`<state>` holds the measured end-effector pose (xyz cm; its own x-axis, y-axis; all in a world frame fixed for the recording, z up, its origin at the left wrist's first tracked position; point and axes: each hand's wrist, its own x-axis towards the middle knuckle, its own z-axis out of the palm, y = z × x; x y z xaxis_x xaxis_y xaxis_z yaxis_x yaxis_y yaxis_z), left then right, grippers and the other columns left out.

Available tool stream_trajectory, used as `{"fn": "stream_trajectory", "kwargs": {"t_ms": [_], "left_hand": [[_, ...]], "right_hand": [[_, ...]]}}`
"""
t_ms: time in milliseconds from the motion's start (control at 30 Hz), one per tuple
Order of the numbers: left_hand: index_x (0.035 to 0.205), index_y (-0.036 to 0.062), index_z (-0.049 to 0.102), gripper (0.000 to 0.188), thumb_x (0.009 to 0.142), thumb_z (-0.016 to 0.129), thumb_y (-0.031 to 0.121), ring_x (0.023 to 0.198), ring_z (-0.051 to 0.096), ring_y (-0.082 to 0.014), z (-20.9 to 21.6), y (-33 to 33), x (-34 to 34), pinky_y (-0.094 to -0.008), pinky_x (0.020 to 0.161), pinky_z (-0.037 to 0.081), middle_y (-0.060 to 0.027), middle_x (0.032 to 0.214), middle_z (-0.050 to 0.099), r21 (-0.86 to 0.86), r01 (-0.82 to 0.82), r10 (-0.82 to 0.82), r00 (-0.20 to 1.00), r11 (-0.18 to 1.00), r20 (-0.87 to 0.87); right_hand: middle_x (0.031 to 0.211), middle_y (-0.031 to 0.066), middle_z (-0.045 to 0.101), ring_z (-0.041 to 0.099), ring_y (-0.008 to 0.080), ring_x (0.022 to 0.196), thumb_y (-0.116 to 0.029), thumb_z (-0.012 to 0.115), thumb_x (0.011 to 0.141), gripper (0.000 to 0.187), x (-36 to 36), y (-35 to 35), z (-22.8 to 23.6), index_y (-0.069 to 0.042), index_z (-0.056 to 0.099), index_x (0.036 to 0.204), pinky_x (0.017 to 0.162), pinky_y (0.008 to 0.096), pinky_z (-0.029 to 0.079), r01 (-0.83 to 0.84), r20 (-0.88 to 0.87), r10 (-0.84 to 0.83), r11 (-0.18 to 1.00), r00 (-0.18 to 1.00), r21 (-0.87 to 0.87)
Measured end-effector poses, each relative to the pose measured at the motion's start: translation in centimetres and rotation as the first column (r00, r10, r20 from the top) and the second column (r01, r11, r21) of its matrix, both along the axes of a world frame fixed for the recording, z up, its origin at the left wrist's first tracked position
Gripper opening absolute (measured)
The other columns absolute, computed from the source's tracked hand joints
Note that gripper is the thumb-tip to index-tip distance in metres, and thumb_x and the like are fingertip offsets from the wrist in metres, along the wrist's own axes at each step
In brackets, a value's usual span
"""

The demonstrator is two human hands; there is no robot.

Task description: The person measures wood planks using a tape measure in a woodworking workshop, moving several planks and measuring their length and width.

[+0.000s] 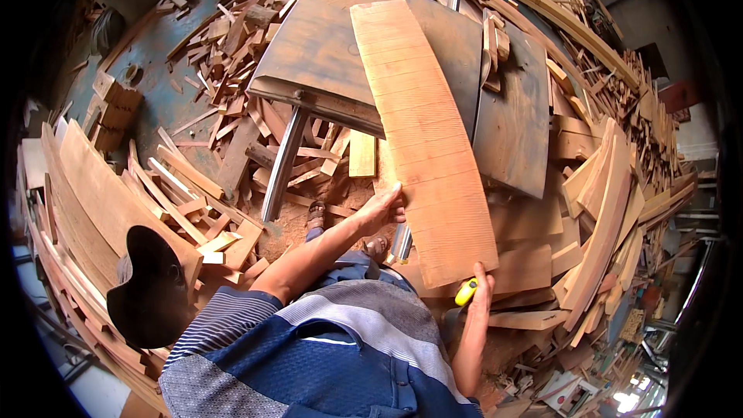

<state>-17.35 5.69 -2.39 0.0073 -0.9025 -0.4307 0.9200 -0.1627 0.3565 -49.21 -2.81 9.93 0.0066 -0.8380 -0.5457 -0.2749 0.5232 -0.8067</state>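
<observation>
One long board (429,147) lies across the table (317,39), its near end jutting past the front edge, with bare surface to its left. The left hand (381,207) grips its left edge; the right hand (482,288) clasps a yellow tape measure (466,292) at its near right corner.

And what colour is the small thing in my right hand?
The small thing is bright yellow; head view.
</observation>
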Motion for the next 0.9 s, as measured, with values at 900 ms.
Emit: {"fn": "stream_trajectory", "kwargs": {"t_ms": [900], "left_hand": [[0.135,0.0047,0.056,0.048,0.095,0.071,0.027,0.119,0.061,-0.0228,0.7,2.4,-3.2,-0.0430,0.104,0.049,-0.0074,0.132,0.063,0.114,0.129,-0.147,0.975,0.985,0.169]], "right_hand": [[0.065,0.0022,0.060,0.057,0.0160,0.049,-0.042,0.075,0.086,0.033,1.6,6.4,-4.9,-0.014,0.059,0.089,0.047,0.0309,0.048,0.106,0.274,-0.236,0.903,0.932,0.417]]}}
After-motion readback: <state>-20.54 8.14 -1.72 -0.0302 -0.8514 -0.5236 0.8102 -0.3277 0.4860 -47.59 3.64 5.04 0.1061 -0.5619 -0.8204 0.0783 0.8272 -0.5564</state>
